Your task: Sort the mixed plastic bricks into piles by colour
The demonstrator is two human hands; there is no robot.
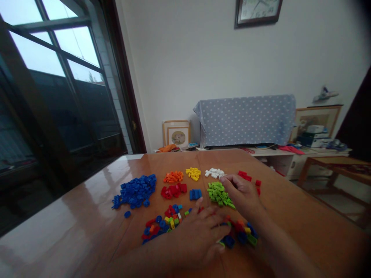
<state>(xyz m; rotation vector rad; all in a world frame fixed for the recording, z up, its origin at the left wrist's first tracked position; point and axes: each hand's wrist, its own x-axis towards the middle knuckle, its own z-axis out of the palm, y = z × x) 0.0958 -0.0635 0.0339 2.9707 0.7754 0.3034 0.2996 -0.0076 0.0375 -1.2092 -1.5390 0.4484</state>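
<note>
My left hand [201,227] lies palm down with spread fingers over a mixed pile of coloured toy bricks [156,227], hiding its middle. My right hand [242,193] is closed in a pinch just above the lime green bricks [217,193], its fingertips close to the white bricks [214,173]. Whatever is between those fingertips is too small to tell. Beyond the mixed pile sit a small group of blue bricks [195,194] and a heap of red bricks [174,190]. Farther back are orange bricks [173,177] and yellow bricks [193,173].
A large heap of blue bricks [136,191] is on the left of the brown table [87,220], with one blue piece [127,214] apart. Several red bricks [245,175] lie right of the white ones. A cloth-covered object [246,121] stands behind the table.
</note>
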